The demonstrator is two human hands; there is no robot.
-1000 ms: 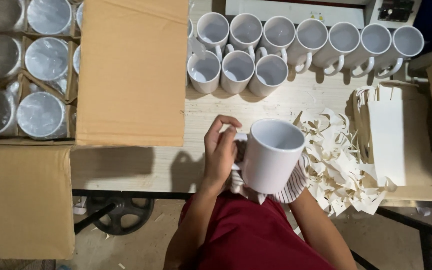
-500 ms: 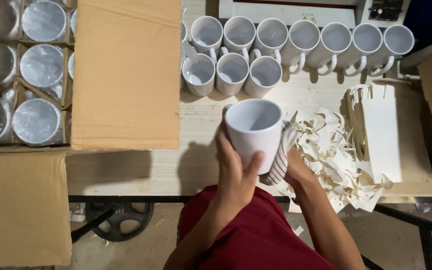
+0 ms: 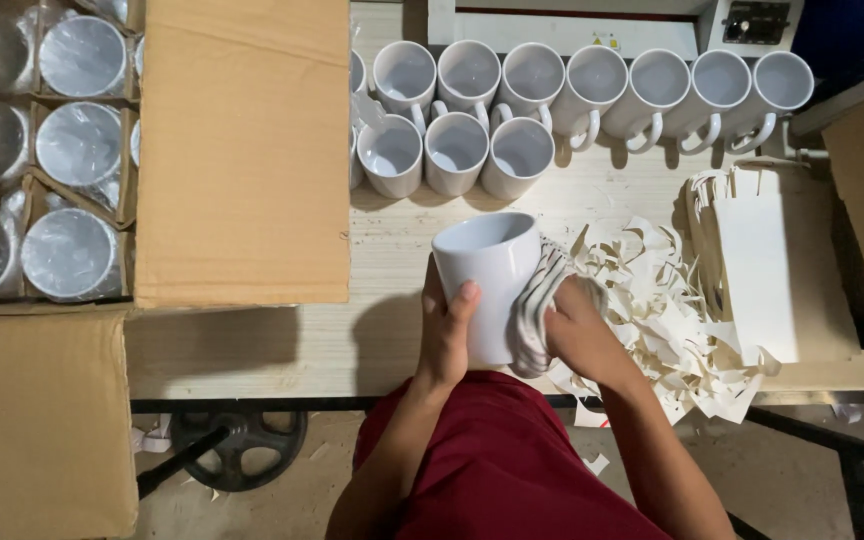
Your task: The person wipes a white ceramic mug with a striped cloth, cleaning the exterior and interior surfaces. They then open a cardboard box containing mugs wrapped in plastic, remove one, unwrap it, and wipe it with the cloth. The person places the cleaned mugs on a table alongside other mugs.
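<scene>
Nearest, one white ceramic mug [image 3: 487,285] is held upright above the front edge of the pale wooden table [image 3: 352,345], over the person's red-clothed lap. The left hand [image 3: 449,335] is clamped round its left wall, thumb up the front. The right hand [image 3: 577,330] presses a striped cloth [image 3: 534,310] against the mug's right side, fingers curled on the cloth.

Just right of the hands lies a heap of cream paper scraps [image 3: 667,310], and beyond it a stack of white flat cartons [image 3: 752,265] stands on edge.

Farther back, ten empty white mugs are fully in view: three in a near row [image 3: 457,152] and seven in a far row [image 3: 592,82], handles toward the person; part of at least one more shows at the cardboard's edge.

To the left, an open cardboard box [image 3: 242,150] holds plastic-wrapped mugs [image 3: 77,160] in dividers; about six show.

Under the table, a black cast wheel [image 3: 237,445] rests on a dusty floor.
</scene>
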